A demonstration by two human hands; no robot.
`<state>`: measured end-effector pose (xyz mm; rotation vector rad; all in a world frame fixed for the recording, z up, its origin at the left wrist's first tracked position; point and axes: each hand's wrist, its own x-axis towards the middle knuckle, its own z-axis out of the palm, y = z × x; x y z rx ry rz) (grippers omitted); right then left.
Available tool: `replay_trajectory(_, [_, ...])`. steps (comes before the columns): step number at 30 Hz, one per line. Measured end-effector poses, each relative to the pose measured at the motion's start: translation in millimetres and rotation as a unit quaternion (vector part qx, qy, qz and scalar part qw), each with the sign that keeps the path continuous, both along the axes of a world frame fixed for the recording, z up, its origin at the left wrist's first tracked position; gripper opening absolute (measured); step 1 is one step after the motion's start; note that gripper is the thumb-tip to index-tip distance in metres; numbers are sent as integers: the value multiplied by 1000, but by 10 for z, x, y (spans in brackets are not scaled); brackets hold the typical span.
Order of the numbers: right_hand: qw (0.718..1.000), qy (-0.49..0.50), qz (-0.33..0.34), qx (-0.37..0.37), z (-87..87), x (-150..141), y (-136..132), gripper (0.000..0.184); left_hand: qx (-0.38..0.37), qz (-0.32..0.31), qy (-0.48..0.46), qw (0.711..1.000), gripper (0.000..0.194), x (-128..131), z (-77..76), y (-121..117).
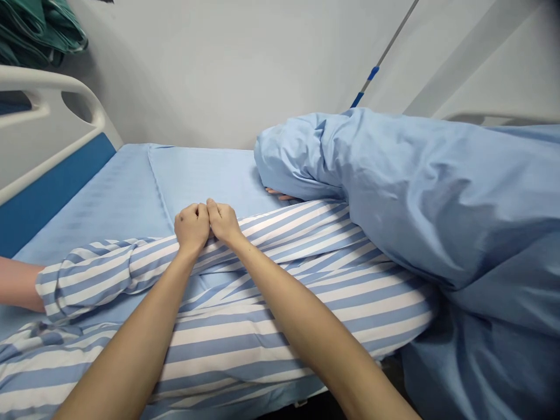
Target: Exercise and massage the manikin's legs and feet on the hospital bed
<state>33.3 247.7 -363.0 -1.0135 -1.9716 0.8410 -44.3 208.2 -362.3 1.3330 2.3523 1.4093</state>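
Observation:
My left hand (192, 226) and my right hand (222, 221) are both closed, side by side and touching. They are at the far edge of a blue-and-white striped trouser leg (293, 230) worn by a figure lying on the bed. My curled fingers face away, so I cannot see whether cloth is gripped in them. The other striped leg (245, 338) lies nearer, under my forearms. A bare lower leg (20, 284) comes out of the far trouser cuff at the left edge.
A light blue quilt (420, 192) is bunched over the figure on the right, with fingertips (280, 194) showing under its edge. At the left stands the bed's end board (52, 134). Green folded cloth (39, 32) hangs top left. A pole (389, 46) leans behind the quilt.

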Motion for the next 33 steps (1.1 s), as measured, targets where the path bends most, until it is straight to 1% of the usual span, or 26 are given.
replay_trajectory(2, [999, 42, -2, -14, -67, -3, 17, 50, -3, -16, 5, 1000, 33, -5, 1, 6])
replay_trajectory(4, [997, 73, 5, -27, -76, -8, 37, 49, -7, -33, -5, 999, 34, -9, 26, 20])
replay_trajectory(7, [988, 133, 22, -72, -33, -5, 87, 48, -15, -45, -72, 996, 31, 24, 120, 86])
replay_trajectory(9, [971, 194, 28, -137, 6, 7, 131, 47, -2, -42, -131, 991, 27, 94, 194, 156])
replay_trajectory(11, [942, 254, 33, -215, 38, 28, 171, 44, 27, -23, -182, 983, 24, 201, 231, 220])
replay_trajectory(13, [918, 292, 33, -267, 51, 49, 201, 42, 56, 11, -189, 980, 24, 319, 210, 256])
replay_trajectory(14, [912, 304, 28, -274, 49, 57, 212, 41, 65, 32, -169, 983, 24, 371, 181, 260])
replay_trajectory(17, [915, 317, 6, -249, 15, 60, 236, 39, 61, 69, -67, 993, 26, 463, 75, 241])
replay_trajectory(19, [926, 300, -6, -230, 6, 58, 252, 38, 41, 74, -28, 996, 26, 472, 34, 224])
replay_trajectory(20, [935, 276, -11, -222, 17, 65, 261, 39, 27, 75, -17, 997, 27, 469, 27, 218])
replay_trajectory(22, [966, 178, -27, -183, 76, 111, 276, 40, -5, 77, 1, 997, 27, 466, 30, 210])
replay_trajectory(24, [992, 39, -37, -114, 165, 211, 282, 38, -40, 71, 18, 996, 28, 478, 39, 207])
replay_trajectory(26, [996, -74, -30, -42, 237, 349, 275, 35, -72, 62, 35, 995, 28, 505, 35, 208])
replay_trajectory(27, [994, -103, -22, -12, 253, 422, 268, 34, -85, 57, 42, 994, 28, 521, 27, 209])
replay_trajectory(28, [993, -114, -16, 9, 252, 489, 261, 35, -95, 53, 50, 993, 28, 535, 16, 209])
replay_trajectory(30, [995, -96, -17, 27, 212, 590, 257, 38, -104, 43, 65, 992, 29, 554, -5, 208])
replay_trajectory(33, [999, -10, -35, 7, 122, 644, 293, 43, -113, 19, 85, 990, 29, 566, 6, 211])
